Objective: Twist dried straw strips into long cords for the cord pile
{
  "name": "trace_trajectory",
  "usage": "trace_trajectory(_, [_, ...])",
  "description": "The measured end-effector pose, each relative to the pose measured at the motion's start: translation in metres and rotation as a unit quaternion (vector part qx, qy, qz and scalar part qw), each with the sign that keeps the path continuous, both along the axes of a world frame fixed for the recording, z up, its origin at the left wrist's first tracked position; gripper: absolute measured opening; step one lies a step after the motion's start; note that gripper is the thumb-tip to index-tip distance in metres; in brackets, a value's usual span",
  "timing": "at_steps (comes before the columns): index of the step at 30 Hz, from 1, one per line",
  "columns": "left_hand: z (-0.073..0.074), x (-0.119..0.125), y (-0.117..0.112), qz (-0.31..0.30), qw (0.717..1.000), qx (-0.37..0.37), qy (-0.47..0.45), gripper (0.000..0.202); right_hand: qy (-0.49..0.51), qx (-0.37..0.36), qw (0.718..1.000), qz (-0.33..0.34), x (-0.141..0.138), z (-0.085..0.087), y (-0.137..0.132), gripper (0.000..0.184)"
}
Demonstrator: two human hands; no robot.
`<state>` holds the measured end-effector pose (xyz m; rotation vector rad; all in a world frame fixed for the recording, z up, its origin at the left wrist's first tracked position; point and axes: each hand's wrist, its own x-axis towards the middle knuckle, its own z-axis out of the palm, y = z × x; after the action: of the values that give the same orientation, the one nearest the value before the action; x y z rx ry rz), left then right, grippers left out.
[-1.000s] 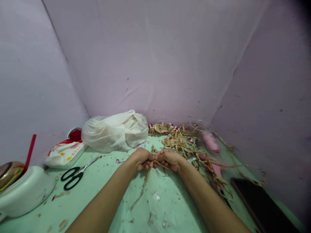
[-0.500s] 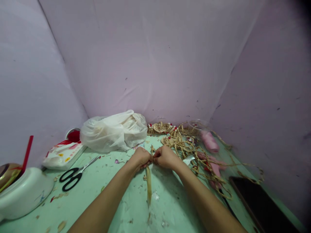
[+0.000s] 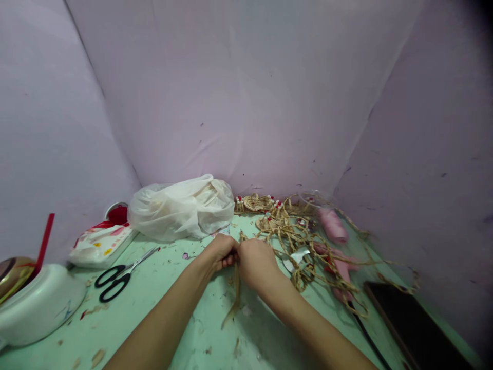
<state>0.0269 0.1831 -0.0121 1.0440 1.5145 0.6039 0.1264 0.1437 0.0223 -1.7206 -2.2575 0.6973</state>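
Both my hands meet above the middle of the table, fingers closed. My left hand (image 3: 223,251) pinches a flat, pale tan straw strip (image 3: 236,294), whose loose end hangs down toward me and bends left at its tip. Pressed against it from the other side, my right hand (image 3: 256,261) is curled at the same strip, its back turned to me and its fingertips hidden. A short twisted straw end (image 3: 242,236) pokes up beyond the hands. Just right of my right hand lies a tangle of braided straw cord (image 3: 304,246).
Black-handled scissors (image 3: 119,280), a tissue pack (image 3: 102,246) and a white pot (image 3: 46,303) are at left. A white plastic bag (image 3: 181,210) stands behind. Rightward are a pink thread spool (image 3: 333,225), a pink glue gun (image 3: 342,267) and a dark phone-like slab (image 3: 412,324).
My right hand has shifted slightly left and turned, so its back now covers its fingers. The strip's hanging end has swung left at the tip. My left hand stays nearly in place.
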Motion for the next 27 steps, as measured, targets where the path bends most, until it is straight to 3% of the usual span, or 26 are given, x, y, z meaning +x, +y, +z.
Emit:
trace_trajectory(4, [0.001, -0.006, 0.001, -0.041, 0.999, 0.026, 0.003, 0.016, -0.038, 0.034, 0.999, -0.014, 0.014, 0.007, 0.007, 0.007])
trace_trajectory(7, [0.002, -0.011, 0.002, -0.074, 0.997, 0.007, -0.033, 0.013, 0.054, 0.013, 0.995, -0.089, 0.033, 0.013, 0.023, 0.009])
trace_trajectory(9, [0.003, -0.013, 0.003, -0.087, 0.995, -0.004, -0.046, 0.012, 0.186, -0.062, 0.968, -0.155, 0.04, 0.013, 0.031, 0.009])
trace_trajectory(11, [0.003, -0.014, 0.004, -0.097, 0.994, -0.008, -0.051, 0.012, 0.295, -0.16, 0.923, -0.189, 0.04, 0.009, 0.035, 0.006])
trace_trajectory(13, [0.002, -0.014, 0.004, -0.102, 0.993, -0.007, -0.058, 0.012, 0.344, -0.231, 0.889, -0.194, 0.034, 0.003, 0.033, 0.005])
trace_trajectory(15, [0.0, -0.014, 0.005, -0.101, 0.993, -0.005, -0.061, 0.011, 0.356, -0.262, 0.877, -0.19, 0.027, -0.003, 0.03, 0.009])
trace_trajectory(21, [-0.005, -0.014, 0.005, -0.104, 0.993, 0.011, -0.051, 0.005, 0.364, -0.314, 0.862, -0.158, 0.021, -0.008, 0.027, 0.013])
trace_trajectory(27, [0.003, -0.013, 0.003, -0.129, 0.991, 0.044, 0.009, 0.005, 0.357, -0.269, 0.879, -0.164, 0.021, -0.02, 0.033, 0.018])
